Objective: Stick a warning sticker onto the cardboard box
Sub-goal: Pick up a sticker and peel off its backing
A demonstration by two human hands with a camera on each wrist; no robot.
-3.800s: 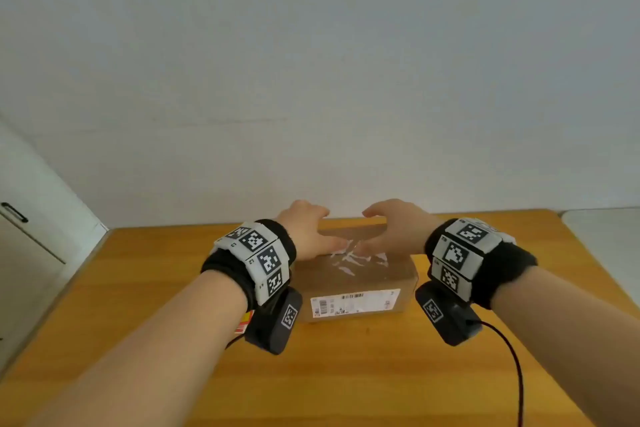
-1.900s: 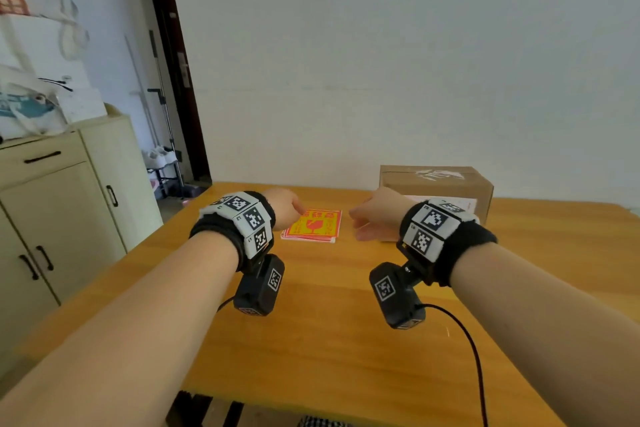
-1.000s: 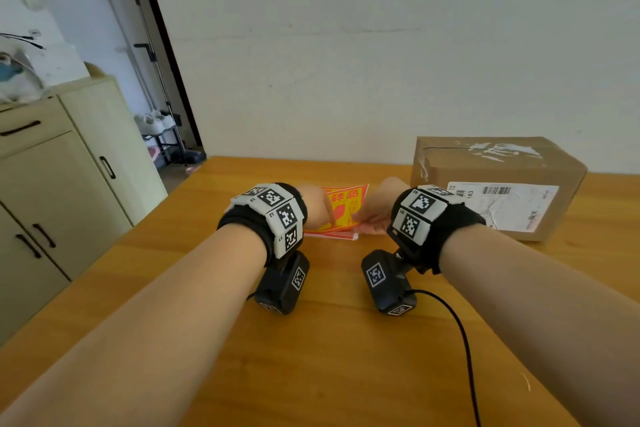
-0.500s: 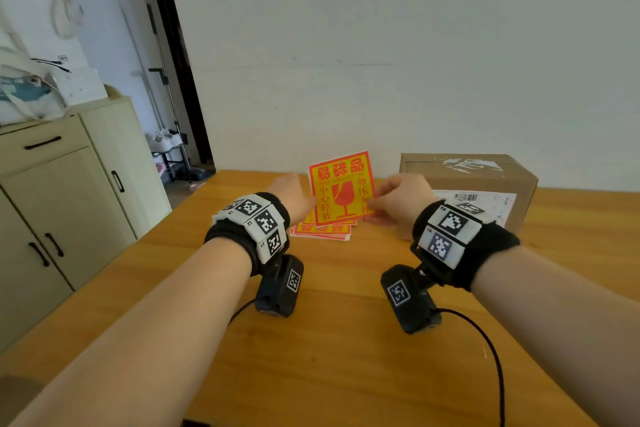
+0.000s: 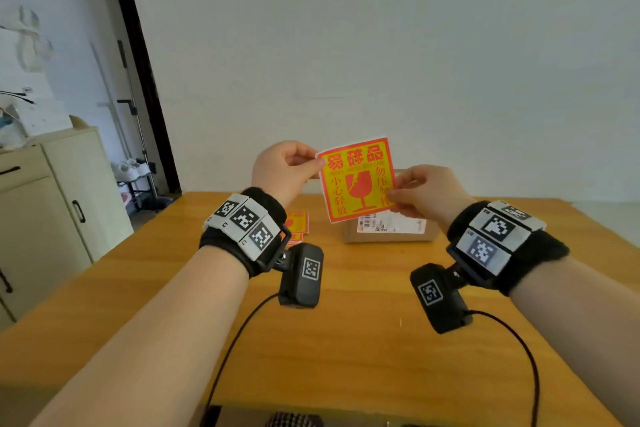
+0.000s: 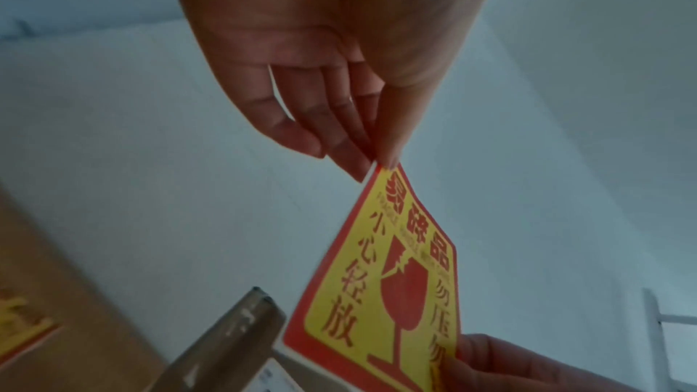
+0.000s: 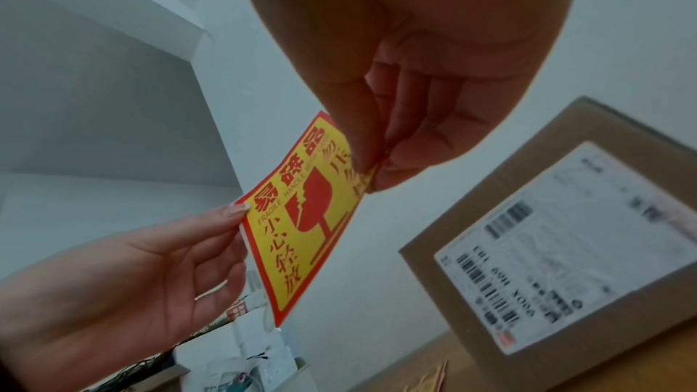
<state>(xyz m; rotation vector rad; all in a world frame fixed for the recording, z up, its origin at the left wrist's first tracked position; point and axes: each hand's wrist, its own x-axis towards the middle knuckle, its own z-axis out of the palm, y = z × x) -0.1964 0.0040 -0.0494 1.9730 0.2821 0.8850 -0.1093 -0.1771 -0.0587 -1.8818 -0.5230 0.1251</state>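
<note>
A red and yellow warning sticker (image 5: 356, 180) with a broken-glass symbol hangs in the air above the table, held between both hands. My left hand (image 5: 287, 166) pinches its upper left corner (image 6: 381, 172). My right hand (image 5: 422, 191) pinches its right edge (image 7: 368, 178). The cardboard box (image 5: 391, 230) stands on the table behind the sticker, mostly hidden by it; its white shipping label (image 7: 565, 246) faces me. In the right wrist view the box (image 7: 490, 219) lies to the right of the sticker (image 7: 301, 219).
A small stack of more stickers (image 5: 298, 224) lies on the wooden table (image 5: 346, 340) left of the box. A cream cabinet (image 5: 52, 218) stands at the left, beside a dark door frame (image 5: 138, 62). Cables run from both wrist cameras toward me.
Both hands went from the box to the sticker stack, took one sticker and have lifted it higher, in front of the box.
</note>
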